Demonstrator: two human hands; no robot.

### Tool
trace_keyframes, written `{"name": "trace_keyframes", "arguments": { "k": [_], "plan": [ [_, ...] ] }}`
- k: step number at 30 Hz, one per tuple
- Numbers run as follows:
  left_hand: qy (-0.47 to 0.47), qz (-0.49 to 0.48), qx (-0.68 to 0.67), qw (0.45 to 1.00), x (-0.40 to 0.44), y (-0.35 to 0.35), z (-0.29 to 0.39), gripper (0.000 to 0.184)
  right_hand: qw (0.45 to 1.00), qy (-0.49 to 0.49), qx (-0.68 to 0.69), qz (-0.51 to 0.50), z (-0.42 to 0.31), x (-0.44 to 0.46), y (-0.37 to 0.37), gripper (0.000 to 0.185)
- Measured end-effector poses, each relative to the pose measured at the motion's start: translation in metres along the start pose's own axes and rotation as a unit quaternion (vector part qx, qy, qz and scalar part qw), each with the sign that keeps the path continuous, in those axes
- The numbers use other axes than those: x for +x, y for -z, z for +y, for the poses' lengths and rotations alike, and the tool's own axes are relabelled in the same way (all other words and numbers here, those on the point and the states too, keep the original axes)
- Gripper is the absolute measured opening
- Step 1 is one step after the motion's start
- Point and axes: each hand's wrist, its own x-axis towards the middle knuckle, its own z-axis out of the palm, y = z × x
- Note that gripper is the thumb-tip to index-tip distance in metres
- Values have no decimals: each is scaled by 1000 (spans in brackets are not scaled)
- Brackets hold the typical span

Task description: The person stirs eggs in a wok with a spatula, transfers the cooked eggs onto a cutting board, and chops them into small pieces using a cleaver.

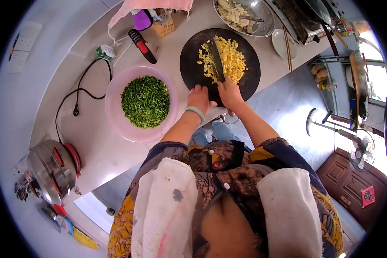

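Note:
A round dark cutting board (191, 56) lies on the counter with chopped yellow egg (232, 58) spread over it. My right hand (231, 92) is wrapped round the handle of a knife (216, 58), whose blade stands among the egg pieces. On the board's near left edge rests my left hand (199, 98), its fingers apart and holding nothing, a pale bangle at the wrist. To the left of the board is a pink bowl (112, 103) with chopped greens (145, 102) in it.
A metal bowl (266, 26) with pale food, a small white dish (281, 45) with chopsticks (287, 49) and a stove (299, 26) are at the back right. A red-and-black tool (142, 46) and a cable (79, 89) lie left. An electric pot (51, 170) stands far left.

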Motion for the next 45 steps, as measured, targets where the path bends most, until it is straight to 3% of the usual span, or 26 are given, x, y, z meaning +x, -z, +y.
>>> {"name": "trace_keyframes", "arguments": {
  "k": [11, 21, 29, 37, 39, 42, 45],
  "plan": [
    [-19, 8, 33, 999, -1, -6, -2, 58, 997, 6, -66, -41, -1, -4, -15, 30],
    [5, 8, -28, 1000, -2, 0, 0, 55, 999, 31, -21, 40, 10, 6, 38, 26],
    [-5, 15, -30, 999, 0, -3, -1, 54, 995, 30, -100, 4, 20, 29, 36, 27],
    [-4, 8, -13, 1000, -1, -3, -3, 56, 998, 3, -48, -29, -13, 2, 61, 30],
    [10, -19, -13, 1000, 1, 1, 0, 57, 997, 8, -63, -31, 5, 11, 42, 31],
    [-24, 36, 10, 999, -2, -9, -4, 58, 996, 13, -81, -30, 15, 19, 28, 32],
    [-21, 26, 10, 999, -2, -6, -3, 60, 997, 15, -78, -18, 14, 20, 29, 31]
  ]
}}
